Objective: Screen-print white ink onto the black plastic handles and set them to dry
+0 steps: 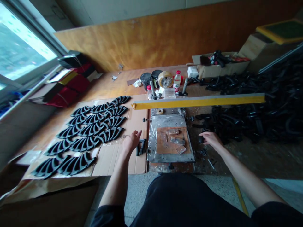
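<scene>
My left hand (pixel 131 142) hovers over the cardboard sheet (pixel 118 162), fingers a little apart, and nothing shows in it. Right beside it a few small black parts (pixel 141 147) lie near the sheet's edge. On the other side of the metal plate (pixel 153 138), my right hand (pixel 211 138) pinches a small black part (pixel 201 139) at its fingertips. Farther left, black curved parts (pixel 85 145) lie in fanned rows on the cardboard. A large pile of glossy black curved parts (pixel 236 121) spreads beyond my right hand.
A long yellow-edged bar (pixel 199 101) spans above the plate. Scraps lie on a brown board (pixel 162 148) upon it. Behind stand dark jars (pixel 146 80), a tape roll (pixel 165 79) and a red-capped bottle (pixel 176 82). An open carton (pixel 224 70) is at back right.
</scene>
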A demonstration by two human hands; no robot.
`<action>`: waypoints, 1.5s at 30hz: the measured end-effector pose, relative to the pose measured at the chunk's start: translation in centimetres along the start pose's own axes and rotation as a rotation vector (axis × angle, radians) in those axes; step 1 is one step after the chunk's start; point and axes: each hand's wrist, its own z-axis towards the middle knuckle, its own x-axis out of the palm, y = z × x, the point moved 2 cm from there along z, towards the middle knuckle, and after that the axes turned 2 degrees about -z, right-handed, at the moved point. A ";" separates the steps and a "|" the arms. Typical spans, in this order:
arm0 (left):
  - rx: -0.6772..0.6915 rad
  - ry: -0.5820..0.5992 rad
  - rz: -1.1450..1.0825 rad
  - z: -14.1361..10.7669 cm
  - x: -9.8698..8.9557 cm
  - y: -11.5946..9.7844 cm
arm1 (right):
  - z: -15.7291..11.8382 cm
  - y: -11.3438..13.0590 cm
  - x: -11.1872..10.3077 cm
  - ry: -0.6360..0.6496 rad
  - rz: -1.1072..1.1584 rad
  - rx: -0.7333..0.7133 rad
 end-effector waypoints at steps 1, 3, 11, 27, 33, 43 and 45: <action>0.017 -0.030 -0.044 -0.1 -0.5 -0.9 | -0.3 0.2 -0.7 0.003 0.016 -0.004; 0.046 -0.050 -0.149 -0.5 -0.9 -2.4 | -0.8 1.0 -2.6 -0.046 -0.133 -0.018; 0.402 0.010 -0.498 -3.3 2.1 -11.5 | -4.3 5.6 -9.4 -0.318 -0.835 -0.171; 0.871 0.202 0.070 -5.1 9.9 -30.0 | -4.7 0.6 -17.4 -0.184 -0.077 -0.355; 0.869 0.133 -0.106 -3.7 10.4 -31.0 | -1.4 -2.6 -20.4 -0.422 0.058 -0.212; 0.675 0.239 -0.381 -6.5 5.2 -18.9 | -3.8 6.3 4.7 -0.031 -0.572 -1.017; 0.519 0.230 -0.511 -6.9 4.7 -14.9 | -4.1 7.3 7.3 -0.047 -0.747 -1.072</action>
